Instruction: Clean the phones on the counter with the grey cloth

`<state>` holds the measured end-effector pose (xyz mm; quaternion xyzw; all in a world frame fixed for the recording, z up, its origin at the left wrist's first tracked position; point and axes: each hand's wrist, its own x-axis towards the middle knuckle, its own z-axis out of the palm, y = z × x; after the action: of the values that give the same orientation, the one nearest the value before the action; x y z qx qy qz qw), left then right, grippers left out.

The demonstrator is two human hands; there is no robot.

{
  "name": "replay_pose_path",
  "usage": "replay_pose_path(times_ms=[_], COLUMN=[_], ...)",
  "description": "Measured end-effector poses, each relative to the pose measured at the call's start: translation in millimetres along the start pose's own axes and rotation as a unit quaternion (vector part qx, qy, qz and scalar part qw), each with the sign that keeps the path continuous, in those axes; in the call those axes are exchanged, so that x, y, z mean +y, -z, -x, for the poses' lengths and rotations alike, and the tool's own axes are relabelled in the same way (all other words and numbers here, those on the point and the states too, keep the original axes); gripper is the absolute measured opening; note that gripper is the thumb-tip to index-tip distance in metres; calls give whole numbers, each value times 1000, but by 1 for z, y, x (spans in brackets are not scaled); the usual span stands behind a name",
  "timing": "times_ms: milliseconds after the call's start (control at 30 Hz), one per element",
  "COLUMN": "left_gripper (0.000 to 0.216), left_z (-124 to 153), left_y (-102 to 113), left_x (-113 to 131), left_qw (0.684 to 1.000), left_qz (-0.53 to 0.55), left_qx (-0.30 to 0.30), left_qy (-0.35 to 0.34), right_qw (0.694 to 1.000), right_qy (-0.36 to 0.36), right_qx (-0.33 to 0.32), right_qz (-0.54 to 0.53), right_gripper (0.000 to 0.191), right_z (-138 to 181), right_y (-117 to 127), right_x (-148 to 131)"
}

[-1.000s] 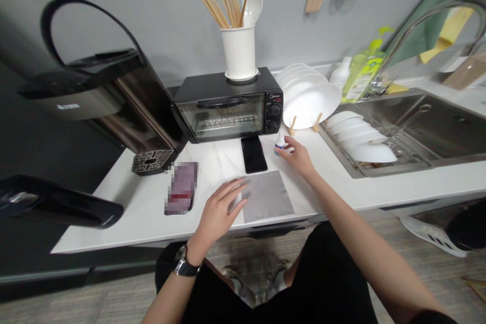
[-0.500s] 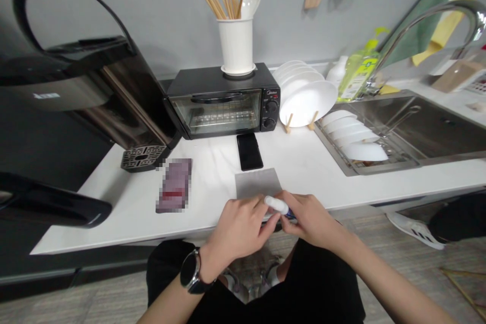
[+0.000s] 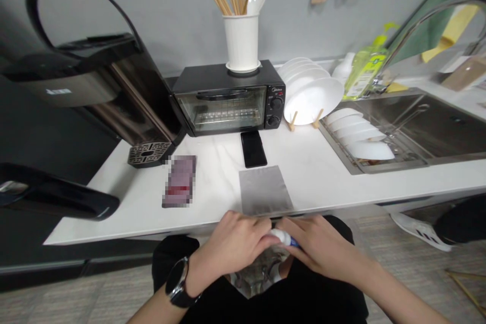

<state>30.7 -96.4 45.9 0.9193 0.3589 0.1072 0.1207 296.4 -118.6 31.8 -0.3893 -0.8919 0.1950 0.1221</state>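
Note:
Just in front of the counter's edge, both hands meet around a small white-and-blue bottle [image 3: 283, 237], mostly covered by fingers. My left hand [image 3: 239, 238] is closed at its white end. My right hand [image 3: 317, 243] is closed around its blue part. A flat grey cloth [image 3: 265, 190] lies on the counter just beyond the hands, its near side along the edge. A black phone [image 3: 253, 149] rests behind the cloth. Further left lies a blurred-out purple item [image 3: 181, 179].
A toaster oven [image 3: 228, 106] stands at the back, bearing a white holder [image 3: 242, 40] with chopsticks and a spoon. White plates [image 3: 313, 101] stand in a rack beside it. A black drinks machine [image 3: 125, 91] is at the left, a sink [image 3: 425, 162] with bowls at the right. Another person's shoe [image 3: 419, 231] shows below.
Both hands have drawn back toward my body with the bottle, off the grey cloth, which now shows whole. The bottle has tipped to lie more level. The view has shifted slightly.

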Motion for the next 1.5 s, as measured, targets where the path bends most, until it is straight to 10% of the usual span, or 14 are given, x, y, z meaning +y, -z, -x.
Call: replay_pose_path(times_ms=[200, 333, 667, 833, 1167, 1500], left_gripper=[35, 40, 46, 45, 43, 43], left_z=[13, -5, -5, -8, -8, -8], left_y=[6, -22, -31, -28, -29, -29], left_x=[-63, -89, -97, -94, -95, -94], left_qw=[978, 948, 921, 928, 934, 935], left_qz=[86, 171, 254, 242, 230, 229], left_qx=[103, 150, 172, 167, 158, 154], left_qy=[162, 222, 239, 230, 222, 222], right_qw=[929, 883, 996, 994, 998, 979], right_qy=[-154, -143, -17, -4, 24, 67], right_qx=[160, 130, 75, 44, 56, 7], right_qz=[-297, -427, -34, 103, -16, 191], right_gripper=[36, 66, 51, 57, 47, 48], right_z=[32, 13, -50, -79, -91, -98], right_y=[11, -2, 15, 20, 22, 18], right_x=[47, 53, 75, 78, 79, 90])
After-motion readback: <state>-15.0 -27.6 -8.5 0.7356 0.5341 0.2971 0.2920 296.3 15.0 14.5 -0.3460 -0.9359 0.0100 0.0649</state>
